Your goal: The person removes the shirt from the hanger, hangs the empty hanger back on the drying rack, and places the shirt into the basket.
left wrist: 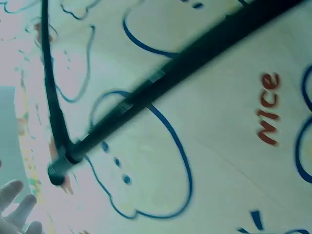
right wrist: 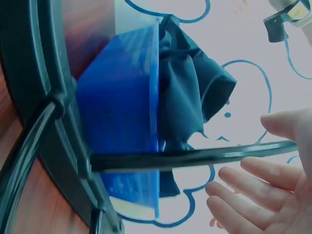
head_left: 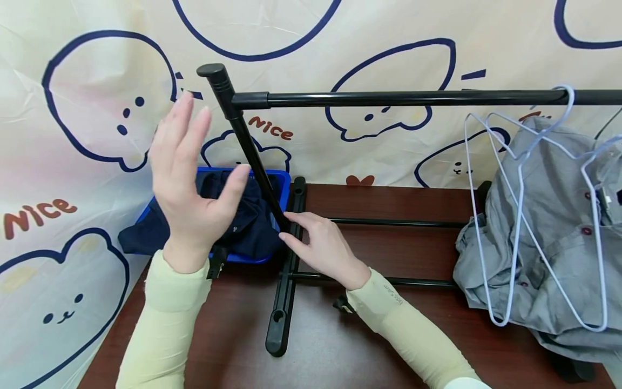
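Beside edge of blue basket [right wrist: 117, 102], on table [head_left: 369, 329]: black rack [head_left: 389, 99]. With left hand [head_left: 187, 186] spread, fingers apart, visible gap to post [head_left: 254, 162]; straddled low by right hand [head_left: 328, 246], thumb and fingers apart, contact unclear.

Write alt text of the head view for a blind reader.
A person's right hand has its fingertips at a black tubular rack's upright, the open left hand raised beside it. At left, dark navy cloth spills over a blue plastic basket; at right, pale blue hanger wire hangs before a grey buttoned garment.
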`<state>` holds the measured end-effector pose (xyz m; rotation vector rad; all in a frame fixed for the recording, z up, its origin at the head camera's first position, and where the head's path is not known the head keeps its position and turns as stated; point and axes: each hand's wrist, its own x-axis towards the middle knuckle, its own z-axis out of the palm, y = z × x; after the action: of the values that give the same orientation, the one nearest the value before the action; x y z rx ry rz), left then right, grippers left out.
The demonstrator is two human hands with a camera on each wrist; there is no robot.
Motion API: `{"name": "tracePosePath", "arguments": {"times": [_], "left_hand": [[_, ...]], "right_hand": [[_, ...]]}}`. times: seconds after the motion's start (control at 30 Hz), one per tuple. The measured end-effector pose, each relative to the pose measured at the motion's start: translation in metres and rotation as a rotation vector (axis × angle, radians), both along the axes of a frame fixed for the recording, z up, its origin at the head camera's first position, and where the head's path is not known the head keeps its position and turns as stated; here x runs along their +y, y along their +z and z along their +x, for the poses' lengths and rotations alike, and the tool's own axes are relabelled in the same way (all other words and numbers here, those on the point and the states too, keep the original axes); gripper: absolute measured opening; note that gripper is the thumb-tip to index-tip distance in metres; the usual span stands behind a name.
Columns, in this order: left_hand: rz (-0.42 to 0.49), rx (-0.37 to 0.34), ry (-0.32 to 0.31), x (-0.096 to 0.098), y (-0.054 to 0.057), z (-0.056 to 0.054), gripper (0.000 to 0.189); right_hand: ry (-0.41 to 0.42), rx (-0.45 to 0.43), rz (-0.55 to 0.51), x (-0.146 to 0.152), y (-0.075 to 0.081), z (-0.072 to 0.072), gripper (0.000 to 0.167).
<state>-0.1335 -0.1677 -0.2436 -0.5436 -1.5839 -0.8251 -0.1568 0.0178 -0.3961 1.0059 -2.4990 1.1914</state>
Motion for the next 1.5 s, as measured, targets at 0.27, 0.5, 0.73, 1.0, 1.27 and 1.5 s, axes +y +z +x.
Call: {"name": "tracePosePath", "arguments": {"times": [0.27,0.5,0.73,1.0,1.27,1.5], "left_hand": [[-0.195,0.037,-0.101,0.026,0.016,-0.006,0.063],[-0.47,-0.025,-0.071,0.047,0.032,-0.024,0.064],[-0.565,-0.123,-0.042,0.074,0.03,-0.039,0.066],[-0.479,-0.055,0.09,0.096,0.024,-0.055,0.057],[-0.338,0.056,0.141,0.109,0.019,-0.066,0.04],[-0.251,0.112,0.16,0.116,0.017,-0.069,0.033]], "right_hand": [[-0.062,-0.059,-0.013,0.019,-0.001,-0.005,0.055],[-0.097,-0.094,-0.026,0.034,-0.008,-0.008,0.06],[-0.152,-0.115,0.002,0.053,-0.012,-0.009,0.064],[-0.193,-0.162,0.022,0.076,-0.013,-0.014,0.073],[-0.25,-0.217,0.031,0.103,-0.019,-0.019,0.075],[-0.288,-0.215,0.011,0.127,-0.026,-0.019,0.075]]}}
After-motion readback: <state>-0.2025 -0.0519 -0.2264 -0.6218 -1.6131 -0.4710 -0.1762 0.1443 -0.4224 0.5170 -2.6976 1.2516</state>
